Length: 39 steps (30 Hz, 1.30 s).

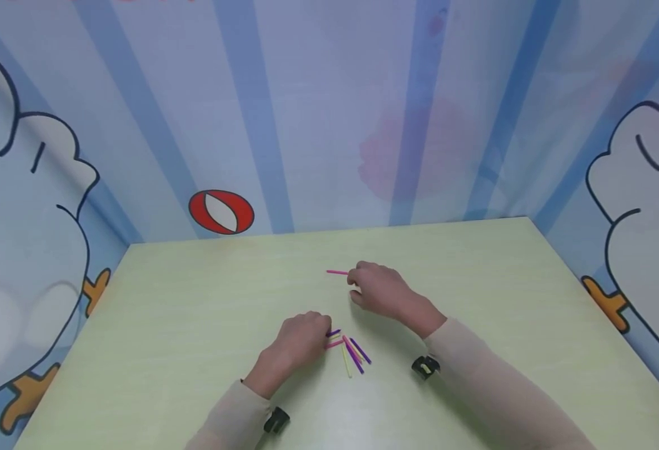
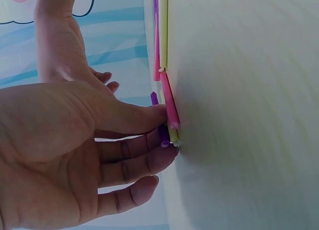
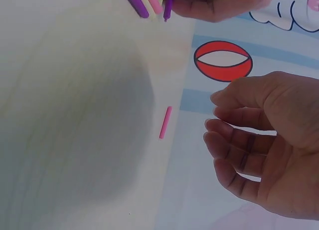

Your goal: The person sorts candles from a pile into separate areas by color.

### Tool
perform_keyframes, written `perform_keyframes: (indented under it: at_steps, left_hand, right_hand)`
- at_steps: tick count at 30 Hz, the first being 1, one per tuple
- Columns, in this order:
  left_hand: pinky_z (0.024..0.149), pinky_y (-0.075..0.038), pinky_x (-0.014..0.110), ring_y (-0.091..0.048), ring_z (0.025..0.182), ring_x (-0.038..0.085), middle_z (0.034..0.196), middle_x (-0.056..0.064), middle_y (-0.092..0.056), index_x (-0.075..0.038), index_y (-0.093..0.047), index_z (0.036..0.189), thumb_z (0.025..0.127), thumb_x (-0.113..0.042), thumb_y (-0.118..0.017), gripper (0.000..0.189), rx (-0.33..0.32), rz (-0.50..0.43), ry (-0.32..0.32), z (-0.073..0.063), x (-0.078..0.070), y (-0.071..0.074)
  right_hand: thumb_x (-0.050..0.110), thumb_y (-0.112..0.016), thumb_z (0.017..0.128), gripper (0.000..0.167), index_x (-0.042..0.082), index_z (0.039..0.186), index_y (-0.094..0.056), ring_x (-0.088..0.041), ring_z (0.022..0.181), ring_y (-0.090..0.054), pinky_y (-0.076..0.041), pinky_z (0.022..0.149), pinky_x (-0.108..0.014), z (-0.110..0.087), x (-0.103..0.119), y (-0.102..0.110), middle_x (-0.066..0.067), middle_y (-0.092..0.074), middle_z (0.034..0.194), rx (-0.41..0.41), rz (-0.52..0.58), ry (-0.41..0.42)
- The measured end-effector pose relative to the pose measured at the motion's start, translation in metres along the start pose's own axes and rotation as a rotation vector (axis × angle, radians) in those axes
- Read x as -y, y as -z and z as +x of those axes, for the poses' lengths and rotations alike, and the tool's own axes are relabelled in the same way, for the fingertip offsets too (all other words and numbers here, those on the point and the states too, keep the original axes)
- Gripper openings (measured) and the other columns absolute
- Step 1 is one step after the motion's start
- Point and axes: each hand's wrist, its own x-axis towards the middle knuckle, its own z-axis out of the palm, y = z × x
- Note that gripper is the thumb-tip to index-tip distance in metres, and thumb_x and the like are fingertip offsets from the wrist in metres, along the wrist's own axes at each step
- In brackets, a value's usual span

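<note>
Several small pink, purple and yellow counting sticks [image 1: 354, 354] lie in a loose cluster on the table. At the cluster's left edge my left hand [image 1: 301, 339] pinches a few of them. In the left wrist view its thumb lies against a pink stick [image 2: 170, 101], and its fingers are behind a purple stick [image 2: 164, 136] and a yellow one. My right hand [image 1: 382, 290] is held over the table farther back, its fingers loosely bent and nothing between them. A lone pink stick [image 3: 165, 123] lies on the table near it, partly hidden by the fingers in the head view.
The pale yellow-green table [image 1: 194, 300] meets a blue striped cloth backdrop [image 1: 329, 125] at its far edge. A red and white ball [image 1: 221, 212] is printed on that backdrop. Cartoon figures decorate both side walls. Dark wrist devices [image 1: 276, 420] sit at both sleeves.
</note>
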Motion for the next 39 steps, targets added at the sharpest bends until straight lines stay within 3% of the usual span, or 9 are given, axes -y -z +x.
perform_keyframes:
  at_steps: [14,26,31,36,39]
  left_hand:
    - [0.054,-0.040,0.029,-0.044,0.062,0.014,0.070,0.000,-0.051,-0.008,-0.062,0.081,0.091,-0.005,-0.068,0.011,-0.018,-0.004,-0.002,0.000,0.000,-0.002]
    - [0.054,-0.041,0.029,-0.044,0.062,0.014,0.070,0.000,-0.050,-0.008,-0.063,0.082,0.089,-0.004,-0.070,0.010,-0.012,0.002,0.000,0.001,0.001,-0.003]
    - [0.053,-0.041,0.029,-0.044,0.062,0.013,0.070,-0.001,-0.050,-0.008,-0.062,0.081,0.090,-0.004,-0.069,0.012,-0.010,0.001,-0.003,0.001,0.001,-0.004]
    - [0.053,-0.042,0.030,-0.044,0.062,0.013,0.069,0.000,-0.050,-0.009,-0.060,0.077,0.089,-0.002,-0.067,0.015,-0.011,-0.001,-0.001,0.001,0.001,-0.003]
    - [0.053,-0.042,0.031,-0.044,0.062,0.014,0.069,0.000,-0.050,-0.009,-0.059,0.077,0.089,-0.001,-0.066,0.017,-0.020,-0.006,-0.003,0.000,0.001,-0.002]
  right_hand:
    - [0.017,-0.071,0.091,0.020,0.005,0.107,-0.073,-0.020,0.085,-0.063,-0.053,0.070,-0.037,-0.024,0.014,-0.001,-0.006,-0.065,0.097,0.027,0.005,0.057]
    - [0.015,-0.073,0.089,0.018,0.004,0.103,-0.074,-0.020,0.085,-0.063,-0.053,0.072,-0.036,-0.035,0.024,-0.009,-0.006,-0.067,0.096,0.056,0.071,0.090]
    - [0.016,-0.074,0.090,0.017,0.005,0.103,-0.074,-0.019,0.085,-0.063,-0.053,0.075,-0.035,-0.037,0.028,-0.014,-0.005,-0.066,0.096,0.089,0.077,0.070]
    - [0.016,-0.073,0.090,0.007,0.009,0.089,-0.072,-0.015,0.073,-0.056,-0.049,0.065,-0.031,-0.039,0.031,-0.019,0.000,-0.060,0.083,0.115,0.074,0.082]
    - [0.015,-0.070,0.091,0.013,0.012,0.078,-0.067,-0.012,0.065,-0.047,-0.043,0.058,-0.029,-0.040,0.033,-0.023,0.004,-0.052,0.074,0.118,0.078,0.091]
